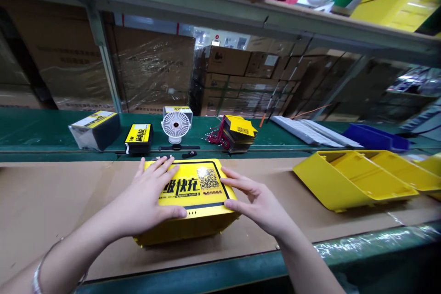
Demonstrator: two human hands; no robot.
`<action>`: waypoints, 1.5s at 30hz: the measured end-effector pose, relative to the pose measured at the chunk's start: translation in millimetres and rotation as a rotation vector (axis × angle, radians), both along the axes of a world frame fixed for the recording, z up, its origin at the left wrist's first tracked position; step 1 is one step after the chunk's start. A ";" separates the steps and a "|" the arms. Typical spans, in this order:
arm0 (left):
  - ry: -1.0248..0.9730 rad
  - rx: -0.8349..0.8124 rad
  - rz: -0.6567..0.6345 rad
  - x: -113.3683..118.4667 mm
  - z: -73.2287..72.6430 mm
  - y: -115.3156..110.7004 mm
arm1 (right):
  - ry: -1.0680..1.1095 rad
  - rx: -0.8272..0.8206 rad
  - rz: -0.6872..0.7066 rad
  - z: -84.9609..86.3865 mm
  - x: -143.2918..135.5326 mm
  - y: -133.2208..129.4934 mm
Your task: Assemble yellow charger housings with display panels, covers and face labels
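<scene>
A yellow plastic box (pixel 188 227) rests on the cardboard-covered bench in front of me. Its top bears a yellow label (pixel 189 200) with a black border, large black characters and a QR code. Over the left part of the label lies my left hand (pixel 151 195), palm down, fingers spread toward the far edge and thumb at the near edge. At the box's right end, my right hand (pixel 255 197) touches the label's border with outstretched fingertips and thumb, held apart. The label's left end is hidden under my left hand.
Open yellow housings (pixel 354 179) stand at the right, before a blue bin (pixel 375 138). Along the back sit a small white fan (pixel 176 125), a stack of yellow labelled plates (pixel 241 133) with red wires, and a black box (pixel 138 138). A shelf (pixel 227 14) crosses above.
</scene>
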State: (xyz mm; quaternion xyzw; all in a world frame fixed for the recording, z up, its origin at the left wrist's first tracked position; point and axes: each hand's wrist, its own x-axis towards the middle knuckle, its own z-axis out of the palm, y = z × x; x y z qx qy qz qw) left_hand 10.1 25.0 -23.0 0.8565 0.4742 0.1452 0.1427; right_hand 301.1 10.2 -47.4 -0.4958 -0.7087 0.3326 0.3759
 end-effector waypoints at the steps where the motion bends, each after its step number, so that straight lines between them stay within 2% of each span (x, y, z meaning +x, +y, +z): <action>1: -0.001 -0.005 0.000 -7.2 -3.3 -2.3 | -0.038 0.009 0.017 3.4 1.5 2.3; 5: -0.011 -0.060 0.041 -37.2 -12.5 -10.0 | -0.110 -0.041 0.180 11.7 7.6 27.7; 7: 0.010 -0.087 0.082 -43.8 -14.0 -11.1 | -0.089 -0.077 0.264 10.9 6.4 48.3; 9: 0.034 -0.072 0.107 -40.8 -14.0 -10.2 | -0.099 -0.059 0.212 7.8 -0.7 68.4; 12: 0.072 0.010 0.154 -20.3 -11.7 -5.3 | -0.202 0.032 -0.019 4.5 -21.9 84.6; 14: 0.093 0.050 0.137 -0.2 -9.2 -0.4 | -0.280 0.114 -0.115 6.1 -40.1 81.2; 15: 0.095 0.062 0.101 10.2 -7.8 2.3 | -0.331 0.170 -0.112 8.2 -49.4 75.6; 17: 0.086 0.072 0.000 28.4 -5.1 7.5 | -0.479 0.295 0.007 14.2 -65.9 60.2; 19: 0.078 0.066 -0.081 38.3 -3.0 11.2 | -0.624 0.353 0.208 20.6 -75.6 45.5; 21: 0.087 0.049 -0.124 36.1 -1.7 12.7 | -0.708 0.312 0.342 25.4 -74.7 36.9; 23: 0.115 0.029 -0.127 21.6 -0.9 12.1 | -0.756 0.256 0.354 27.2 -62.9 35.2; 27: 0.157 -0.034 -0.014 -18.2 -0.9 7.9 | -0.785 0.131 0.201 23.4 -29.1 39.7; 29: 0.157 -0.046 0.036 -24.8 -2.1 6.3 | -0.795 0.094 0.115 20.2 -23.2 39.7; 32: 0.165 0.025 0.052 -6.2 -5.6 5.9 | -0.821 0.157 0.120 17.5 -37.7 35.8; 36: 0.143 0.081 -0.089 33.0 -10.5 7.7 | -0.840 0.283 0.280 18.7 -70.7 30.1; 38: 0.121 0.074 -0.118 37.2 -11.4 8.7 | -0.831 0.289 0.306 20.8 -75.5 29.1; 40: 0.110 0.064 -0.114 27.5 -10.4 8.9 | -0.822 0.276 0.313 23.2 -69.2 29.0; 42: 0.096 0.038 -0.087 8.4 -8.1 7.6 | -0.797 0.245 0.297 24.8 -54.3 28.7; 45: 0.005 -0.049 -0.010 -24.0 -8.5 0.4 | -0.684 0.115 0.245 21.9 -24.6 25.6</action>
